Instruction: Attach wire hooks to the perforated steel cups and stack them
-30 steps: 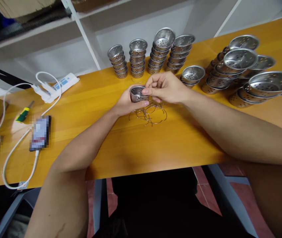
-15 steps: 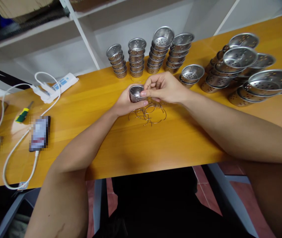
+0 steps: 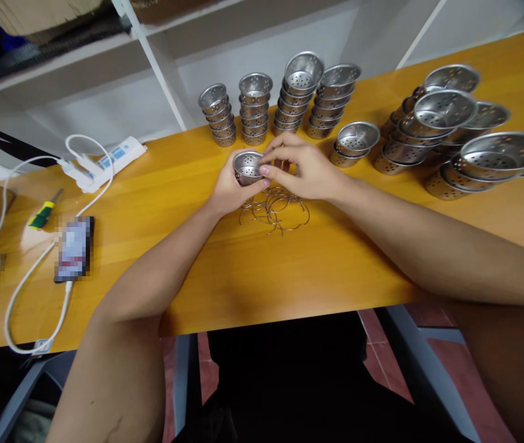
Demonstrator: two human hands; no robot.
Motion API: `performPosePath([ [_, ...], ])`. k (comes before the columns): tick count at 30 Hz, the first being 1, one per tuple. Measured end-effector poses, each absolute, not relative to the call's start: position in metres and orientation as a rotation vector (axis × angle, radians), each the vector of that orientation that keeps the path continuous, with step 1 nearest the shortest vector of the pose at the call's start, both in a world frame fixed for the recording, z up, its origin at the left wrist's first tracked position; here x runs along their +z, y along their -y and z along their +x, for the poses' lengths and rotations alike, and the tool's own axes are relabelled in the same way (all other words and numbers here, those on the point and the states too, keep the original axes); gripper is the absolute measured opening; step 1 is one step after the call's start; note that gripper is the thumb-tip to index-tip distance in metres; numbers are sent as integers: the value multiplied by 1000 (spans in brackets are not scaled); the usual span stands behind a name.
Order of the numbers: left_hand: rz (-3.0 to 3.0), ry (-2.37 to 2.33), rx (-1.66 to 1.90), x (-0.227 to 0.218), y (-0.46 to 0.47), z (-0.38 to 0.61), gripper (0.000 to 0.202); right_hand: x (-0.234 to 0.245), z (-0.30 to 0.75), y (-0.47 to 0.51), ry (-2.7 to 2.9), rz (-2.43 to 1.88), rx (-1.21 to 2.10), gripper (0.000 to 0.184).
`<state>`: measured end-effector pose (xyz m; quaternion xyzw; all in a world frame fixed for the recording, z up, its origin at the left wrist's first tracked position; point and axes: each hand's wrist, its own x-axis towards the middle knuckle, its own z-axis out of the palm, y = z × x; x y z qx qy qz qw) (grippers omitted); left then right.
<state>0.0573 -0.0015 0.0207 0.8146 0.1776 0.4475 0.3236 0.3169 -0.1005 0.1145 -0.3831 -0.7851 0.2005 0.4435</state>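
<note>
A small perforated metal cup (image 3: 247, 165) is tilted toward me, its open mouth showing. My left hand (image 3: 230, 187) wraps round its side, with the thumb along the front. At the right of the rim is my right hand (image 3: 301, 167), its thumb and bent fingertips closed on the edge; whether a wire is also between them I cannot tell. Just below both hands lies a loose tangle of thin metal wire rings (image 3: 285, 210) on the table.
Nested stacks of perforated cups (image 3: 255, 114) line the back of the wooden table (image 3: 253, 277). A short stack (image 3: 357, 140) and larger cups (image 3: 444, 114) stand to the right. Leftward are a power strip (image 3: 114, 161), a screwdriver (image 3: 43, 214), and a phone (image 3: 74, 249) on a white cable.
The cup has shifted slightly left and up in my left hand, and its mouth shows more. My right hand's fingers have spread a little and moved toward the rim's right edge.
</note>
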Motion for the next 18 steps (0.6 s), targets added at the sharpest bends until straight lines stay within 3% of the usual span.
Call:
performPosePath([
  [13,2167,-282,1194,16,-2,64,111,103,315,103,2094,-900,477,54],
  [15,2192,-260,1182,16,0,65,115,106,313,104,2085,-909,463,62],
  [18,2274,-381,1144,22,10,65,122,113,315,105,2106,-939,469,89],
])
